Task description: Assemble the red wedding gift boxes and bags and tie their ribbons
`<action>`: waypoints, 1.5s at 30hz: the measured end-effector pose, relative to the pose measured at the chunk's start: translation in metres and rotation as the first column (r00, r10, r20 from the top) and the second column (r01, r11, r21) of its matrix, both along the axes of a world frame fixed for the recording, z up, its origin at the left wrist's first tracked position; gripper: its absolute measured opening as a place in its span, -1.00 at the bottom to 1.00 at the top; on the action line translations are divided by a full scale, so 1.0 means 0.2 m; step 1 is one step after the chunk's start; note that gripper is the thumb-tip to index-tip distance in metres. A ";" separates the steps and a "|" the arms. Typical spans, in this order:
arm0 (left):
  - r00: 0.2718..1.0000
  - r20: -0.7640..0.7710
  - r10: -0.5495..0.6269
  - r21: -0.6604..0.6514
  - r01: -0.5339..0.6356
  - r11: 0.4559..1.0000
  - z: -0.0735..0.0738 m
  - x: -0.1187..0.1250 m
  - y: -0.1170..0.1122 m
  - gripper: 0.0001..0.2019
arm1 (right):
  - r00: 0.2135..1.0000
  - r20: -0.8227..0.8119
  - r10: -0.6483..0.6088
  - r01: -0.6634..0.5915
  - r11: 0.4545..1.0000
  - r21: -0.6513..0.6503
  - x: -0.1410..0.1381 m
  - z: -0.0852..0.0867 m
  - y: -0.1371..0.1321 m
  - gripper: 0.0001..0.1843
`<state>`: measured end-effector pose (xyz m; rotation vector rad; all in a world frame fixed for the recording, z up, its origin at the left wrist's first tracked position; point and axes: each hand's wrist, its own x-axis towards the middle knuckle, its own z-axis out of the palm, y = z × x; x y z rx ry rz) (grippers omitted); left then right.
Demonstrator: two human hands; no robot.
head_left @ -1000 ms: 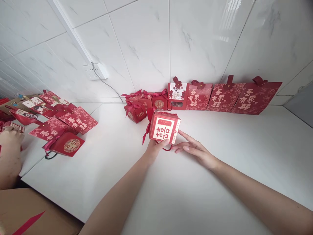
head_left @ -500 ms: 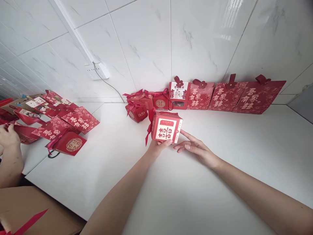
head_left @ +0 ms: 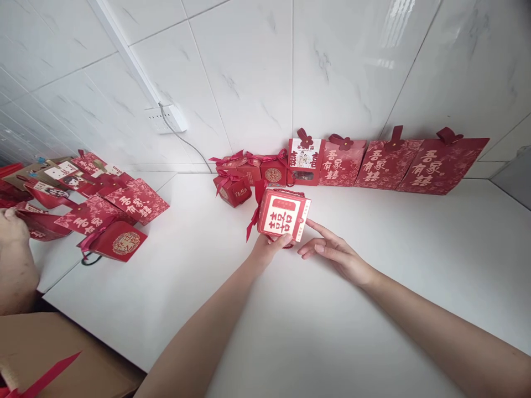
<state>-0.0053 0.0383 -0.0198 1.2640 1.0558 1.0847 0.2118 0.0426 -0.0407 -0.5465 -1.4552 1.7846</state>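
Note:
A small red and cream gift box [head_left: 284, 214] with a double-happiness character, a red ribbon and red cord is held up over the middle of the white table. My left hand [head_left: 267, 250] grips it from below, the thumb lying on its lower front edge. Just right of the box, my right hand [head_left: 336, 251] has its fingers apart. Its index fingertip reaches the right edge of the box; whether it touches there I cannot tell. Behind the box stand several small red ribboned boxes [head_left: 232, 188], near the wall.
Along the wall, several red paper gift bags [head_left: 427, 166] stand in a row. More red bags and boxes [head_left: 126, 240] lie at the left, where another person's hand [head_left: 14, 237] touches one. A cardboard box [head_left: 62, 348] sits at the lower left. A socket [head_left: 166, 119] with a cable is on the wall.
The gift box has tilted very slightly in my left hand, and red cord now shows below it. My right hand has barely moved. The other person's hand has shifted a little left.

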 end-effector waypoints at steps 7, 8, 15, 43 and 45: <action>0.983 -0.012 0.184 0.034 -0.183 0.982 -0.08 -0.02 0.06 -0.50 | 0.895 -0.079 -0.440 0.399 0.866 -0.302 -0.03 -0.02 0.06 -0.56; 0.982 -0.026 0.186 0.035 -0.185 0.982 -0.08 -0.03 0.07 -0.49 | 0.895 -0.079 -0.439 0.398 0.866 -0.303 -0.03 -0.03 0.06 -0.55; 0.979 -0.148 0.141 0.130 -0.122 0.984 -0.06 -0.03 0.02 -0.44 | 0.978 -0.053 -0.202 0.196 0.976 -0.098 -0.02 -0.01 0.03 -0.34; 0.945 -0.277 0.172 0.473 -0.022 0.881 0.01 0.07 -0.04 -0.35 | 0.960 -0.128 -0.250 0.209 0.941 -0.266 0.03 0.00 0.08 -0.57; 0.938 -0.276 0.211 0.500 -0.048 0.865 0.01 0.08 -0.04 -0.36 | 0.970 -0.141 -0.199 0.161 0.956 -0.244 0.03 0.00 0.08 -0.56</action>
